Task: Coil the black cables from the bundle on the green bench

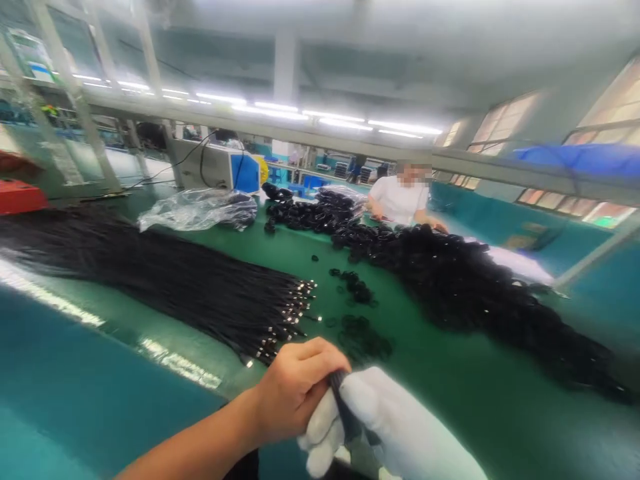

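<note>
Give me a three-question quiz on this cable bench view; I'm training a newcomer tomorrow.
1. True or false: both of the wearer's hands are bare.
2. What lies nearest ahead of the left hand?
A. a red box
B. the bundle of straight black cables with metal tips
C. a clear plastic bag
3. What does the right hand grip together with the left?

Key
1. False: the right hand wears a white glove; the left is bare.
2. B. The tipped ends point toward the hands on the green table.
3. A thin dark cable piece, pinched between the two hands.
</note>
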### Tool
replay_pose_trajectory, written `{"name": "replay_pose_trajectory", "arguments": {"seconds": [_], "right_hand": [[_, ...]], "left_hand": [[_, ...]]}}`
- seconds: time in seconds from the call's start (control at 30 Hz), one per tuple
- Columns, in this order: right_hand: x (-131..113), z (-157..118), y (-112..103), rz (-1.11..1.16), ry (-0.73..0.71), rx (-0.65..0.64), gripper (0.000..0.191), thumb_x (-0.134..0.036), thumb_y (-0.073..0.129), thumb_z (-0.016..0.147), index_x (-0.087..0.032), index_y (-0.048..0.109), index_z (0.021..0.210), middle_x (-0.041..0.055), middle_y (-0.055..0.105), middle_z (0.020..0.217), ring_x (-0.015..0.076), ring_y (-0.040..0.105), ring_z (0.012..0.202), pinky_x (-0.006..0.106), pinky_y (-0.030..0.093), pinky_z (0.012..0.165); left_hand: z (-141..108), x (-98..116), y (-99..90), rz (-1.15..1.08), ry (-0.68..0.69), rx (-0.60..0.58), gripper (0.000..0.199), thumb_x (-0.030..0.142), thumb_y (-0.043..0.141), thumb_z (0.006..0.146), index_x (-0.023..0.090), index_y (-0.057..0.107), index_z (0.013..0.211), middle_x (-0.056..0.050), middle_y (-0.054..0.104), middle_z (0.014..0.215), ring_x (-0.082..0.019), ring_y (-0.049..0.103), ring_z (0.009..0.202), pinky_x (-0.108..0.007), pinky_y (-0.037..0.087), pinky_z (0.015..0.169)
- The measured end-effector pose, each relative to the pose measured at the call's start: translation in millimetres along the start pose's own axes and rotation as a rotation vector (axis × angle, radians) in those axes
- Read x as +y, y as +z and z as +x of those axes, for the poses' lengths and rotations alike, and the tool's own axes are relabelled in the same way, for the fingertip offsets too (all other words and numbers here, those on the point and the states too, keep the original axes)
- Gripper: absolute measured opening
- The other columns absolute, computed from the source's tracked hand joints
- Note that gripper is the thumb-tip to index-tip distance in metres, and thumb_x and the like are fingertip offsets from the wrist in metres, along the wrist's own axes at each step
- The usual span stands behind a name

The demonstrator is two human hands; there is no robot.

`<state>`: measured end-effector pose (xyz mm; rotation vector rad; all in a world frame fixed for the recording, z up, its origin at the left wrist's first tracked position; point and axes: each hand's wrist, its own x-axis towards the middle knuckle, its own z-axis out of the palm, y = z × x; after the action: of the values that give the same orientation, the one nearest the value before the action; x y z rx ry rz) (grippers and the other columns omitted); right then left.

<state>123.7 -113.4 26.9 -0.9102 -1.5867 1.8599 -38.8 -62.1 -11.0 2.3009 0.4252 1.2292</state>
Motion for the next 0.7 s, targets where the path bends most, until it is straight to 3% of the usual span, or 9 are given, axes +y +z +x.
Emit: {"name": "replay_pose_trajectory", "arguments": {"seconds": [0.13, 0.27, 0.33, 0.43, 0.5, 0.57, 0.7], "right_hand": [[-5.5, -8.8, 9.0, -0.081, -0.041, 0.257, 0.051, -0.054, 0.042, 0.09, -0.011, 0.069, 0.085, 0.0094, 0.069, 0.071, 0.02, 0.064, 0.075, 0.032, 0.049, 0.074], [-1.6, -14.7, -7.0, 0.135, -0.084, 0.376, 0.056, -0.059, 0.042, 0.086, -0.01, 0.067, 0.085, 0.0125, 0.068, 0.071, 0.0242, 0.065, 0.071, 0.039, 0.052, 0.07], [4.5, -17.1, -20.6, 0.17, -0.15, 0.491, 0.052, -0.06, 0.048, 0.083, -0.012, 0.067, 0.09, 0.0141, 0.069, 0.083, 0.0266, 0.065, 0.081, 0.044, 0.051, 0.078], [12.3, -17.9, -31.8, -0.029, -0.149, 0.583, 0.053, -0.053, 0.059, 0.079, -0.02, 0.057, 0.12, 0.0141, 0.06, 0.12, 0.0308, 0.054, 0.113, 0.049, 0.042, 0.097], [13.8, -14.1, -30.8, -0.258, -0.092, 0.53, 0.066, -0.044, 0.068, 0.075, -0.025, 0.045, 0.133, 0.0121, 0.051, 0.133, 0.0323, 0.046, 0.122, 0.052, 0.034, 0.103], [12.3, -6.4, -27.9, -0.312, -0.042, 0.375, 0.072, -0.037, 0.071, 0.072, -0.024, 0.04, 0.136, 0.0116, 0.056, 0.125, 0.0319, 0.052, 0.114, 0.052, 0.039, 0.099], [7.8, 13.2, -29.4, 0.059, 0.006, 0.061, 0.06, -0.025, 0.071, 0.068, -0.019, 0.049, 0.123, 0.0065, 0.064, 0.094, 0.0253, 0.065, 0.082, 0.04, 0.056, 0.069]], "left_hand": [[7.8, 2.6, 1.6, -0.011, -0.02, -0.008, 0.023, 0.009, 0.039, 0.086, 0.013, 0.061, 0.092, -0.008, 0.063, 0.083, -0.014, 0.059, 0.077, -0.022, 0.049, 0.069], [9.3, 2.1, -1.2, -0.029, -0.081, -0.032, 0.022, 0.009, 0.041, 0.086, 0.014, 0.061, 0.09, -0.006, 0.061, 0.083, -0.013, 0.058, 0.076, -0.022, 0.047, 0.069], [9.3, 0.4, -3.2, -0.025, -0.128, -0.04, 0.022, 0.007, 0.042, 0.085, 0.014, 0.062, 0.091, -0.006, 0.061, 0.085, -0.013, 0.057, 0.078, -0.021, 0.047, 0.071], [10.5, -2.9, -3.6, 0.013, -0.184, -0.069, 0.024, 0.005, 0.043, 0.083, 0.014, 0.062, 0.094, -0.005, 0.061, 0.087, -0.013, 0.057, 0.079, -0.022, 0.046, 0.072], [11.4, -4.8, -2.2, 0.04, -0.21, -0.088, 0.026, 0.004, 0.043, 0.083, 0.015, 0.062, 0.096, -0.004, 0.06, 0.087, -0.013, 0.057, 0.078, -0.022, 0.045, 0.071], [11.7, -5.8, -0.7, 0.052, -0.233, -0.088, 0.026, 0.004, 0.043, 0.083, 0.016, 0.062, 0.096, -0.004, 0.06, 0.087, -0.013, 0.056, 0.078, -0.022, 0.044, 0.072], [11.7, -5.7, 0.3, 0.053, -0.268, -0.081, 0.028, 0.004, 0.042, 0.083, 0.018, 0.063, 0.096, -0.002, 0.06, 0.086, -0.011, 0.056, 0.079, -0.021, 0.044, 0.072]]}}
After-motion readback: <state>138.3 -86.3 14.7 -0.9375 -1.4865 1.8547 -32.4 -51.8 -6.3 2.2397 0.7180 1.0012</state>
